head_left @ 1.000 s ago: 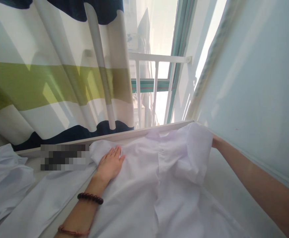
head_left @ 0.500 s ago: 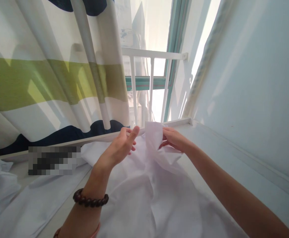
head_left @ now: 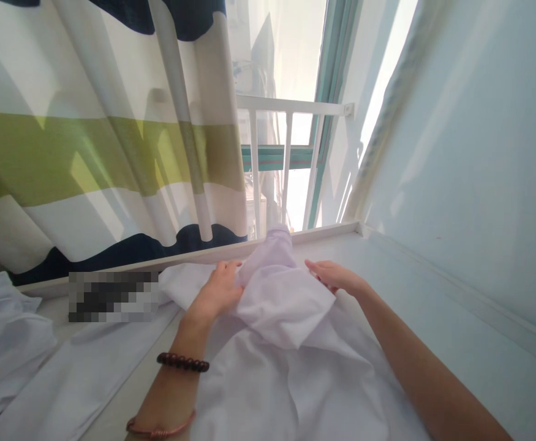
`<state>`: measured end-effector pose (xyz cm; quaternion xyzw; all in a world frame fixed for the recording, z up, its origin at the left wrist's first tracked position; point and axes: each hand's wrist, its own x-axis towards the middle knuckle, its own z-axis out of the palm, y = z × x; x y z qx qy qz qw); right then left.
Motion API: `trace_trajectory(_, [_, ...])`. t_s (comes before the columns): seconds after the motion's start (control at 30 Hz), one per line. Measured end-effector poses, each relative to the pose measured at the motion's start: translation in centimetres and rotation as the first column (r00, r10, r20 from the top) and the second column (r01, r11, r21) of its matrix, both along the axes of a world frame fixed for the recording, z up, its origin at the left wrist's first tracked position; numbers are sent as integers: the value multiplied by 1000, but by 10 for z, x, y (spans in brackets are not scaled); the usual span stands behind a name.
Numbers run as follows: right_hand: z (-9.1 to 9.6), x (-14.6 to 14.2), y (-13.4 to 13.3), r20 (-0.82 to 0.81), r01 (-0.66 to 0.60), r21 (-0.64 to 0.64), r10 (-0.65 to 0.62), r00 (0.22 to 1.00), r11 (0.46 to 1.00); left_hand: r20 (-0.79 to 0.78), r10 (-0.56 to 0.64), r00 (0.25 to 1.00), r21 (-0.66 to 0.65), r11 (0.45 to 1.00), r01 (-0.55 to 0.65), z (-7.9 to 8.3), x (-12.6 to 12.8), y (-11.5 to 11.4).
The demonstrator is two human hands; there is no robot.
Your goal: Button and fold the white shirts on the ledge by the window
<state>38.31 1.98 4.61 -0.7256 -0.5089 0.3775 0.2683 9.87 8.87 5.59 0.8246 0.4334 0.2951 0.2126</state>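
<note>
Head view. My left hand (head_left: 222,288): fingers bent against the white shirt (head_left: 281,306); whether they pinch it, I cannot tell. My right hand (head_left: 334,275): fingers loosely extended, just beside the shirt's folded part. Shirt: rumpled, between my hands, on a pale bed (head_left: 433,318). Beaded bracelet (head_left: 182,362): left wrist. Striped curtain (head_left: 111,153): beyond, leftward.

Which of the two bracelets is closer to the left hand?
The dark beaded bracelet, closer to the left hand by the white shirt; the reddish-brown bracelet is thinner and farther back.
</note>
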Motion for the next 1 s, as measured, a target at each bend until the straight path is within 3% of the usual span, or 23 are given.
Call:
trace_trajectory(0.07, [-4,-11,-1,-51,-95,-3,95,994,995,45,-44,998,215,976,33,10,13,-9])
trace_trajectory(0.13, [-1,-17,-3,-107,-196,22,197,975,980,49,-180,982,243,956,164,20,27,-21])
trace_trajectory(0.23, [15,-15,-8,-114,-179,118,193,975,977,8,-292,956,67,954,291,26,39,-33])
trace_trajectory(0.33, [41,-13,-15,-43,-3,354,20,999,935,-64,-304,951,-112,949,296,19,38,-32])
trace_trajectory(0.4, [58,-17,-20,-47,151,571,-152,987,807,-81,-320,944,-234,927,294,12,32,-29])
trace_trajectory(0.47, [71,-23,-25,-111,287,744,-312,944,604,-81,-336,939,-342,894,290,9,26,-26])
trace_trajectory(0.53, [80,-28,-28,-182,356,834,-399,899,421,-80,-335,939,-395,875,279,8,24,-26])
trace_trajectory(0.57, [82,-28,-29,-212,371,847,-399,892,380,-78,-328,941,-395,877,273,8,23,-27])
trace_trajectory(0.6, [83,-27,-31,-236,378,838,-363,901,393,-74,-323,944,-389,880,271,7,23,-27])
trace_trajectory(0.63, [82,-25,-32,-257,367,808,-285,923,461,-72,-315,946,-385,884,265,6,23,-27])
trace_trajectory(0.7, [80,-18,-34,-322,266,684,-46,946,680,-75,-293,953,-393,887,241,4,23,-25])
trace_trajectory(0.77, [77,-12,-38,-390,55,538,191,901,841,-82,-268,960,-408,888,213,2,22,-22])
trace_trajectory(0.83, [75,-9,-42,-408,-229,410,402,820,883,-64,-266,962,-407,887,218,2,21,-19])
trace_trajectory(0.9, [75,-8,-43,-419,-498,266,564,711,825,-17,-300,954,-402,876,268,5,19,-18])
trace_trajectory(0.93, [74,-7,-42,-424,-564,201,591,687,801,2,-330,944,-404,863,303,6,18,-18])
trace_trajectory(0.97, [71,-5,-40,-409,-562,151,569,713,813,13,-364,931,-407,849,338,7,18,-18])
trace_trajectory(1.0, [67,-3,-36,-350,-489,109,493,796,866,18,-397,918,-412,833,369,7,17,-19])
